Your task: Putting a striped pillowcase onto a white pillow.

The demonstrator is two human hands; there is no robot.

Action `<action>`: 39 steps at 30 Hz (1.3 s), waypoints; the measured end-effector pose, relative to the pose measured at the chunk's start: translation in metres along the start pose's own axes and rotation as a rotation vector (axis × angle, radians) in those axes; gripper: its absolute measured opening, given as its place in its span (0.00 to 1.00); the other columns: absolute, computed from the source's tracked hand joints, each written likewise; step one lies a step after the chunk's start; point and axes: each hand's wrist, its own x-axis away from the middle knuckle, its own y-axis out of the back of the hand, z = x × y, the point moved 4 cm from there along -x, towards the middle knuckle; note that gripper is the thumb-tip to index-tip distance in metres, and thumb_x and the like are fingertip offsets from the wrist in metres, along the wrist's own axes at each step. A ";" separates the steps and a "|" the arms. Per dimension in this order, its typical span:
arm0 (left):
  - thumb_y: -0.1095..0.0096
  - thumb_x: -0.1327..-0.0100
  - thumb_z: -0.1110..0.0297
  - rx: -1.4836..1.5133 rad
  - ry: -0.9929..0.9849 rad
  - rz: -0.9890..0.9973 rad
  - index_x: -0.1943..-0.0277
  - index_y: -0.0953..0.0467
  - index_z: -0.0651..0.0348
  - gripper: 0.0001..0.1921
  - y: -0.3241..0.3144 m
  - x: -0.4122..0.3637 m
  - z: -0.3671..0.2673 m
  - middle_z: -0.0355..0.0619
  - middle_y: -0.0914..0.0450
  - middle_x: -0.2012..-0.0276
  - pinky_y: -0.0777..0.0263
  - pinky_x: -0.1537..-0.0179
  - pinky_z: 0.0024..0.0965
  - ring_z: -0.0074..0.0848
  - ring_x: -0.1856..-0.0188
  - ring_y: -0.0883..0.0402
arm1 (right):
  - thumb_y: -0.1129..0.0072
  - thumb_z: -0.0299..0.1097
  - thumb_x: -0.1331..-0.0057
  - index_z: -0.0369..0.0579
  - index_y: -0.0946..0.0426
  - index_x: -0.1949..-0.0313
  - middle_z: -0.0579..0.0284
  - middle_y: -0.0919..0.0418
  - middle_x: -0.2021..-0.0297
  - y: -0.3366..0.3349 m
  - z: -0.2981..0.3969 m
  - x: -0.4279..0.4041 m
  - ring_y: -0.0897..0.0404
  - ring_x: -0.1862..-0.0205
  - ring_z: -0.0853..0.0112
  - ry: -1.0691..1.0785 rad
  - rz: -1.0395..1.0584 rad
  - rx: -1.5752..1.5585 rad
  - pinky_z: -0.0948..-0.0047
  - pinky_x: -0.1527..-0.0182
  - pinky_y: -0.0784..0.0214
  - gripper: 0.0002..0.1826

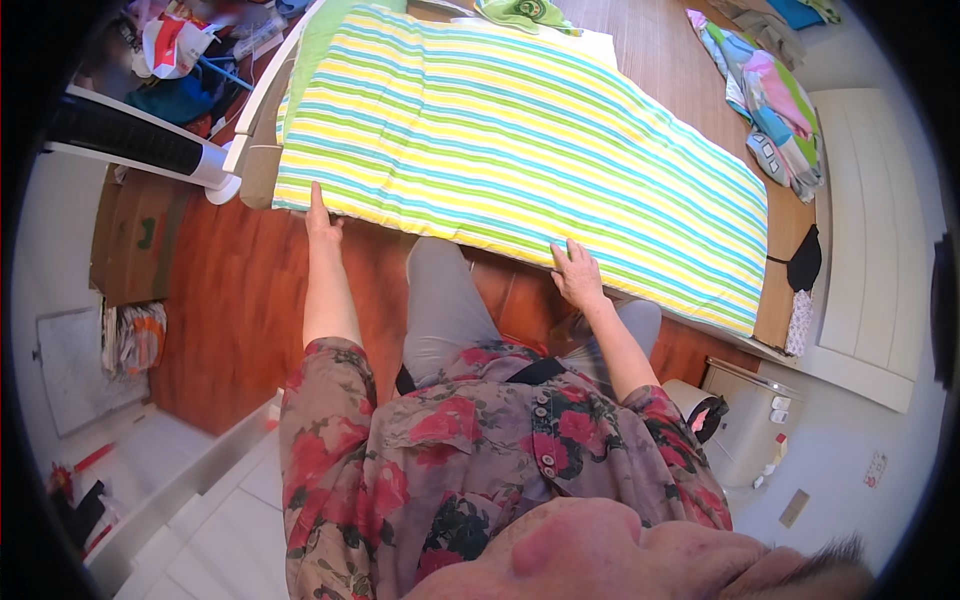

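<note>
A quilt with yellow, green, blue and white stripes [480,157] lies spread over a bed with a wooden surface [637,45]. My left hand [322,217] rests at the quilt's near edge, close to its left corner, index finger stretched out over the cloth and thumb apart. Farther right along the same edge, my right hand [577,274] touches the quilt with its fingers spread. Neither hand is plainly closed on the cloth. A green cloth [322,60] shows past the quilt's left side, and a green printed cloth [525,13] lies beyond its far edge.
A bundle of colourful fabric [780,112] and a black face mask or cup-shaped cloth item [805,259] are at the right. A white tower fan [135,139] stands left, above a cardboard box [139,232]. A waste bin [694,409] stands near my right side.
</note>
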 end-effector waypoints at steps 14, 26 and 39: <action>0.51 0.34 0.76 -0.126 -0.497 0.116 0.33 0.41 0.63 0.26 -0.050 0.017 -0.052 0.48 0.32 0.37 0.33 0.42 0.35 0.34 0.40 0.29 | 0.37 0.36 0.43 0.55 0.36 0.37 0.43 0.39 0.38 -0.017 -0.009 0.010 0.39 0.35 0.52 -0.014 0.080 0.014 0.55 0.40 0.39 0.33; 0.49 0.44 0.79 -1.329 -1.352 1.021 0.43 0.25 0.48 0.25 -0.182 0.192 0.076 0.52 0.22 0.49 0.29 0.49 0.43 0.47 0.48 0.23 | 0.40 0.34 0.43 0.51 0.30 0.42 0.42 0.35 0.41 -0.023 -0.014 0.000 0.36 0.39 0.49 -0.048 0.038 -0.094 0.53 0.40 0.38 0.27; 0.46 0.45 0.78 -1.715 -1.566 0.881 0.37 0.34 0.49 0.31 -0.109 0.173 0.118 0.51 0.32 0.38 0.43 0.37 0.49 0.47 0.35 0.37 | 0.44 0.40 0.37 0.36 0.26 0.53 0.42 0.21 0.61 -0.031 -0.026 -0.069 0.22 0.59 0.48 -0.298 -0.146 -0.778 0.60 0.56 0.29 0.19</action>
